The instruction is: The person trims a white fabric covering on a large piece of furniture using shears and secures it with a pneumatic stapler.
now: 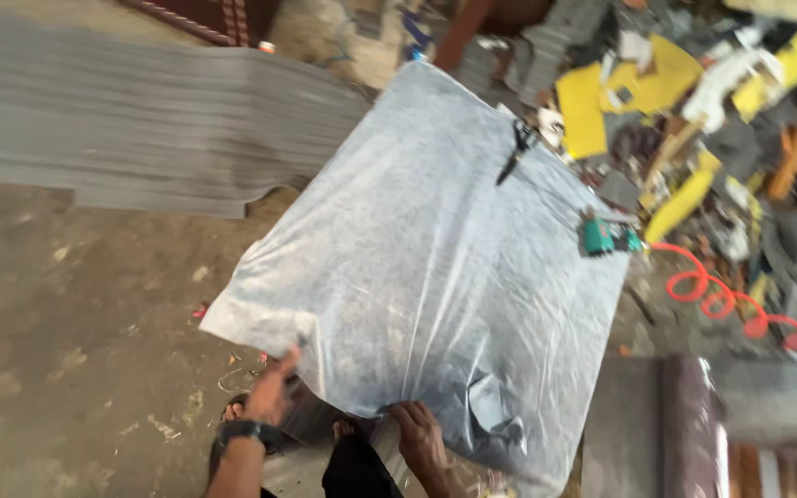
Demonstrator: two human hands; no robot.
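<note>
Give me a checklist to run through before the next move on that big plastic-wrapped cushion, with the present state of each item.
1. Left hand on the near edge of the cushion: ok, touching it.
2. Right hand gripping the plastic at the near edge: ok.
3. Scissors off the cushion: not ok, lying on top.
4. Green tool off the cushion: not ok, resting at its right edge.
5. Orange coiled hose free of the cushion: cannot tell, it leads to the tool.
6. Plastic wrap intact: cannot tell, wrinkled near the right hand.
</note>
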